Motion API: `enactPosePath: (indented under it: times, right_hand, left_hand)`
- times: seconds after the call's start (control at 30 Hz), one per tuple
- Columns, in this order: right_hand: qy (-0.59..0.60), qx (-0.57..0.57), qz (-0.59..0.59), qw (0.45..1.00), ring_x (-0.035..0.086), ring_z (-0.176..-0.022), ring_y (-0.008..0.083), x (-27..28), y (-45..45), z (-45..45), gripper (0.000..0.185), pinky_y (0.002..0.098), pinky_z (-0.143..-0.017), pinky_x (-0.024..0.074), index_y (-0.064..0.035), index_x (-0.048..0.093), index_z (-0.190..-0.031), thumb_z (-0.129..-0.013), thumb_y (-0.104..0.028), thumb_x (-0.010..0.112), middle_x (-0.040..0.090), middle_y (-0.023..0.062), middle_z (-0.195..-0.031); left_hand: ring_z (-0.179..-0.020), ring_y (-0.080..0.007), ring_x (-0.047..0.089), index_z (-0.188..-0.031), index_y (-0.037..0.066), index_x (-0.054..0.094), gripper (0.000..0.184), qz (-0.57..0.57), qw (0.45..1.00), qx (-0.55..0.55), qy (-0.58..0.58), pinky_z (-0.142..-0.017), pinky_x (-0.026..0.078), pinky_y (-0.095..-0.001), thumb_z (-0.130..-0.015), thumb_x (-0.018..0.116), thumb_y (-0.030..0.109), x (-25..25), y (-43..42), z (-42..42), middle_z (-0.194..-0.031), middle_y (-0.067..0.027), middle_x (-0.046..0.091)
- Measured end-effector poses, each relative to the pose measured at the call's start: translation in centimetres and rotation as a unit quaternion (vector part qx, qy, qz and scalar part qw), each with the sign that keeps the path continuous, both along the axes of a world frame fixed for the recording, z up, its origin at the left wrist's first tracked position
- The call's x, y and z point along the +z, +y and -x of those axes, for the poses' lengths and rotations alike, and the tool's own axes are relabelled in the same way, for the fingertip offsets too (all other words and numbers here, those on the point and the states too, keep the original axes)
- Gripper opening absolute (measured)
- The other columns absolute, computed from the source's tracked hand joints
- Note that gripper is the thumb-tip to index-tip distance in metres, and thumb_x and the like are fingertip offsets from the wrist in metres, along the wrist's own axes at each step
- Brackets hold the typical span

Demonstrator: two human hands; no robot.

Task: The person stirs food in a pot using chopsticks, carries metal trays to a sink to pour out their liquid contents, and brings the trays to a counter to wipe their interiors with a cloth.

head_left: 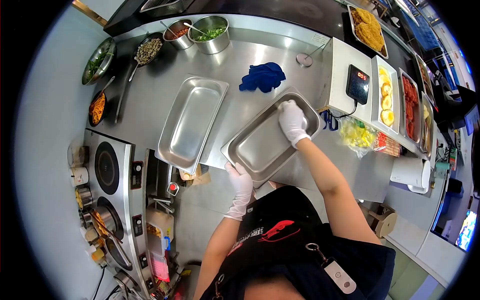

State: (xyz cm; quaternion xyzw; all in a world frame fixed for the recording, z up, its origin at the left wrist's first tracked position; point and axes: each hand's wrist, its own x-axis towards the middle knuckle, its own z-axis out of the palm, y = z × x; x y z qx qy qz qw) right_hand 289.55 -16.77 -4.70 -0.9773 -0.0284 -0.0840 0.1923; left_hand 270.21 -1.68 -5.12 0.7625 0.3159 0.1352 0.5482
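A rectangular stainless steel food pan lies at a slant near the counter's front edge, in front of my body. My left hand, in a white glove, grips the rim at its near left corner. Inside the pan's far right end is my right hand, also gloved, with its fingers curled against the metal. Whatever those fingers hold, if anything, is hidden. A second steel pan stands to the left, with no food in it. Beyond the two pans lies a crumpled dark blue cloth.
At the back left stand a pot of chopped greens, a pot of red pieces and several bowls. Burners line the left side. On the right, a white shelf carries a digital timer and food trays.
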Motion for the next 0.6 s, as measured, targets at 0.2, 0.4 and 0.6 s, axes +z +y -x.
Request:
enactPosePath:
  times: [0.2, 0.4, 0.6]
  right_hand:
    - [0.066, 0.127, -0.063, 0.988, 0.064, -0.074, 0.0328, -1.5, 6.6, 6.4, 0.009, 0.0407, -0.065, 0.0528, -0.006, 0.062, -0.075, -0.078, -0.01, 0.055, 0.06, 0.0161, -0.083]
    - [0.152, 0.319, -0.208, 0.912, 0.06, -0.075, 0.0339, -0.8, 9.0, 8.7, 0.01, 0.0414, -0.069, 0.0491, -0.0059, 0.06, -0.074, -0.078, -0.011, 0.053, 0.059, 0.0134, -0.084]
    - [0.197, 0.523, -0.128, 0.819, 0.058, -0.082, 0.0305, -1.2, 6.8, 8.3, 0.009, 0.0385, -0.071, 0.0471, -0.0057, 0.062, -0.079, -0.076, -0.011, 0.055, 0.059, 0.0116, -0.083]
  left_hand:
    - [-0.081, -0.0288, 0.054, -0.11, -0.003, 0.044, 0.022, 0.005, 1.0, 0.003, 0.007, -0.075, 0.043, -0.0367, -0.094, 0.042, 0.012, 0.6, -0.2, -0.3, -0.091, -0.0182, 0.056]
    - [-0.083, -0.0321, 0.057, -0.112, -0.002, 0.043, 0.024, 0.006, 1.0, -0.002, -0.015, -0.073, 0.044, -0.0386, -0.094, 0.042, 0.015, 0.2, 0.6, -0.1, -0.092, -0.0196, 0.058]
    - [-0.074, -0.0295, 0.053, -0.104, -0.002, 0.046, 0.019, -0.04, 0.998, 0.011, -0.052, -0.071, 0.044, -0.0376, -0.094, 0.044, 0.014, -1.8, 1.4, -0.5, -0.083, -0.0162, 0.055]
